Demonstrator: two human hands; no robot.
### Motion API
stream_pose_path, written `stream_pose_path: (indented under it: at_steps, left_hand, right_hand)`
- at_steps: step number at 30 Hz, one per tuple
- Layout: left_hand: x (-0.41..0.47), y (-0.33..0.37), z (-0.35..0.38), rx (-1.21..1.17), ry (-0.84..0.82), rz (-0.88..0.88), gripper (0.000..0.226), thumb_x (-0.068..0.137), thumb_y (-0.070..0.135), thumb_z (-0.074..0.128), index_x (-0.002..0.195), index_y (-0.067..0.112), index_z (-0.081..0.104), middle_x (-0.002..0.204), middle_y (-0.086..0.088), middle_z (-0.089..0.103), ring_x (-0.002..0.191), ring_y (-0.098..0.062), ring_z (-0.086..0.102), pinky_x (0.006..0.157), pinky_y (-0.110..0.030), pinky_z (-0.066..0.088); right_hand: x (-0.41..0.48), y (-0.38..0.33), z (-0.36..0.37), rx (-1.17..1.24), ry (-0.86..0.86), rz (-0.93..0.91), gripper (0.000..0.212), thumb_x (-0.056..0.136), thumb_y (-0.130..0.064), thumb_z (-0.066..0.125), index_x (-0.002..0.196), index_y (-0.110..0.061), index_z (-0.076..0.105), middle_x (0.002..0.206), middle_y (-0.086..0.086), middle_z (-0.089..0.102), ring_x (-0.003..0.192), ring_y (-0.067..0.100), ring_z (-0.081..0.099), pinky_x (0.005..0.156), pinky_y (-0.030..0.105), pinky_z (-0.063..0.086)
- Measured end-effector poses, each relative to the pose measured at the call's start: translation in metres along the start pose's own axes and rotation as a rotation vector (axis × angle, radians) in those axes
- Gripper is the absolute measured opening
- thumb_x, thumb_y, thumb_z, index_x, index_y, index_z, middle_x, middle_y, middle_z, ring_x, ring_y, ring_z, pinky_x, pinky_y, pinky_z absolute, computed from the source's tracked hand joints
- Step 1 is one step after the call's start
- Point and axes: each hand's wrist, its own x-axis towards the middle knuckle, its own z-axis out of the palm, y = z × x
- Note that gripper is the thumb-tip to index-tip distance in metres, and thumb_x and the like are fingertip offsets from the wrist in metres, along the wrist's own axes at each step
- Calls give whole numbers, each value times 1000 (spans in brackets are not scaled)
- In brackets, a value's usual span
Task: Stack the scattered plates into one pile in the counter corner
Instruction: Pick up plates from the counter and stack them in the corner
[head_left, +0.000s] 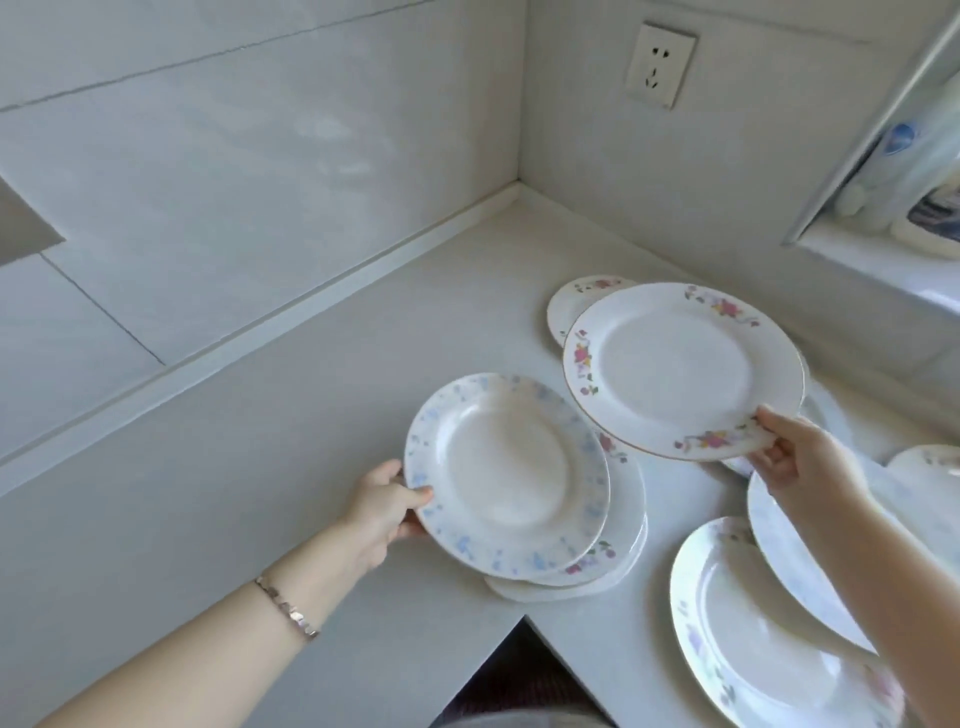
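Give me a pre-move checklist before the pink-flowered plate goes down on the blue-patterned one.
1. Right hand grips the round white pink-flowered plate at its near rim: ok.
2. Left hand holds the round white blue-patterned plate at its left edge: ok.
3. Blue-patterned plate empty on top: ok.
4. Blue-patterned plate seated flat on the two plates under it: cannot tell; they are offset.
5. Pile in the counter corner: not ok; it sits near the front edge.
6. Lifted plate centred above the pile: not ok; it is to the right.
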Motion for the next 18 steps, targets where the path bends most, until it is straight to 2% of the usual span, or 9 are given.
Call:
stream_pose_path:
  at_steps: [4,9,14,16,18]
  left_hand:
    - [8,-14,39,31,-56,-85,25,86,-14,49,79,10,54,79,-9,60,68,-24,59,38,-25,53]
    - [21,-25,45,30,-54,-140,24,87,-14,48,84,9,54,79,-12,62,70,-26,60,37,-29,53]
    - [27,-31,41,81,-25,-105,22,85,-13,53,82,9,55,80,-11,62,70,-25,61,40,-29,55]
    - [30,-34,37,183,-9,-93,14,84,-8,59,82,5,55,78,-12,64,64,-22,64,41,-27,55]
    - [31,-39,35,318,-14,-86,13,83,0,64,81,2,52,72,-14,64,48,-16,64,39,-23,52]
  right_hand:
    - [4,-5,-27,16,59,18,14,85,-2,56,73,-10,57,49,-6,67,45,2,63,45,13,50]
    - [9,5,-43,39,40,41,10,87,-4,54,79,-10,57,54,-6,69,48,2,65,48,12,52]
    - [12,16,-40,112,7,50,11,88,-5,53,84,-11,60,61,-7,72,56,2,67,62,13,55]
    - [13,18,-35,134,17,48,11,88,-3,52,82,-10,59,58,-6,71,54,2,67,58,12,55]
    - [13,19,-32,147,29,43,10,88,-3,52,81,-9,57,57,-5,70,54,3,67,56,13,55]
